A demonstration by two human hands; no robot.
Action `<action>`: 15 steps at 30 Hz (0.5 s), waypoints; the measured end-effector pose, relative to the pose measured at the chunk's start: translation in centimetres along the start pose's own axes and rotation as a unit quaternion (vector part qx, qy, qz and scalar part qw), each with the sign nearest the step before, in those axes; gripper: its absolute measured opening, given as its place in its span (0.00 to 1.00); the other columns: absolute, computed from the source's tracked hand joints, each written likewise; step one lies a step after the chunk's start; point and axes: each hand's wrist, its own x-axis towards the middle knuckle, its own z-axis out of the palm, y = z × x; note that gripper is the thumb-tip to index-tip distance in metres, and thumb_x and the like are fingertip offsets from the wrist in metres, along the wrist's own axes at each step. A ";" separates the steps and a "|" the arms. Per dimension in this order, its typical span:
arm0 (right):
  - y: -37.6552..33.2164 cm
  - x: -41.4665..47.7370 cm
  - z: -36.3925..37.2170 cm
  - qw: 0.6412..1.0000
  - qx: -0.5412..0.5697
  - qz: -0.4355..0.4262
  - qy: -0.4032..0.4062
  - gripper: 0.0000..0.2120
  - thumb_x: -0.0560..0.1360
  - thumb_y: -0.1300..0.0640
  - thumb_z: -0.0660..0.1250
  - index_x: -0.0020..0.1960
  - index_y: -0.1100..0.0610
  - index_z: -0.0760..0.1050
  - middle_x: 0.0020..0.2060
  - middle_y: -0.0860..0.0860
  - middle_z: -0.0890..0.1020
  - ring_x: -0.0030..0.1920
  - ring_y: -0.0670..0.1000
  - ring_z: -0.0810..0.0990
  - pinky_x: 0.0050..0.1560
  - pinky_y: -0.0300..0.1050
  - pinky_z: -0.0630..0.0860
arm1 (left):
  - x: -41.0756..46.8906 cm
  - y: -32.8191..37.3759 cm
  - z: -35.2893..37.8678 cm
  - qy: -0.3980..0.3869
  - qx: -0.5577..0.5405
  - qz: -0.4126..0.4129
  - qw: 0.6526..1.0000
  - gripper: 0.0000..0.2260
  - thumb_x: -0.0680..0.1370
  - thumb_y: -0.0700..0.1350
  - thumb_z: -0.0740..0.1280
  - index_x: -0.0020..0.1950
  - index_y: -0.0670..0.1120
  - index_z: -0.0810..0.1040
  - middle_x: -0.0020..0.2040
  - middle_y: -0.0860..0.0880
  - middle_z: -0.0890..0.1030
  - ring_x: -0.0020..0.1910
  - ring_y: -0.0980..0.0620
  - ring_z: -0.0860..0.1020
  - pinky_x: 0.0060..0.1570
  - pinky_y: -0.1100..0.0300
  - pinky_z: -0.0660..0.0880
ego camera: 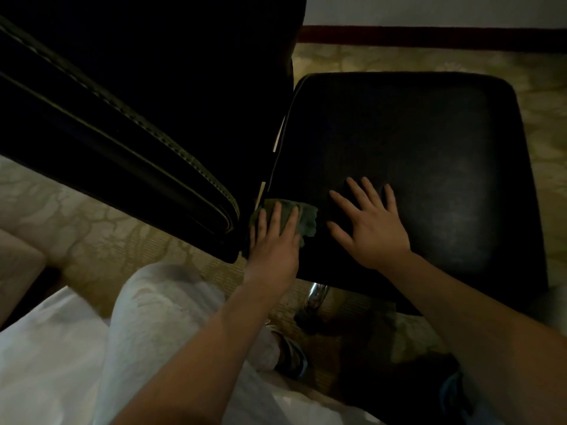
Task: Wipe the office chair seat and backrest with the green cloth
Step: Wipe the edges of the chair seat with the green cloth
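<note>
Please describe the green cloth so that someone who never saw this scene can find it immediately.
Find the wide black chair seat. At its near-left corner, beside the backrest, the left hand presses flat on a crumpled cloth. It alone is green and wrinkled; the surfaces beside it are smooth and black.

— Where is the green cloth (306,220)?
— Lower centre of the frame, crumpled on the near left corner of the seat (429,154), just beside the bottom edge of the backrest (129,124). The left hand (273,243) lies flat over part of it.
— And the seat?
— Black and leather-like, squarish with rounded corners. It lies level and fills the centre right.
— The backrest?
— Also black and padded, with pale stitched seams. It fills the upper left and slants down toward the cloth.
</note>
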 end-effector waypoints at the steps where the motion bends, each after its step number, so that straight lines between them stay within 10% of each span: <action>1: 0.0 0.0 0.0 1.000 0.000 0.000 -0.001 0.32 0.78 0.32 0.44 0.78 0.44 0.58 0.79 0.53 0.56 0.79 0.56 0.49 0.76 0.64 0.43 | 0.4 0.1 -0.1 0.001 -0.004 -0.006 1.000 0.25 0.87 0.50 0.46 0.83 0.54 0.40 0.83 0.47 0.39 0.81 0.42 0.37 0.79 0.43 0.42; 9: -0.3 0.2 0.1 1.000 -0.004 0.008 -0.004 0.33 0.77 0.32 0.44 0.78 0.44 0.57 0.79 0.53 0.56 0.80 0.56 0.49 0.76 0.65 0.42 | 2.4 1.6 -0.8 0.030 -0.070 -0.067 0.995 0.26 0.87 0.50 0.49 0.83 0.52 0.44 0.83 0.45 0.42 0.81 0.39 0.41 0.79 0.41 0.44; 15: -0.2 0.2 0.2 1.000 -0.003 0.004 -0.004 0.32 0.78 0.32 0.44 0.79 0.44 0.57 0.79 0.53 0.56 0.80 0.56 0.49 0.76 0.64 0.42 | 0.3 -1.7 -0.7 0.029 -0.003 0.075 0.997 0.25 0.87 0.54 0.48 0.82 0.59 0.40 0.83 0.50 0.38 0.81 0.48 0.36 0.79 0.43 0.43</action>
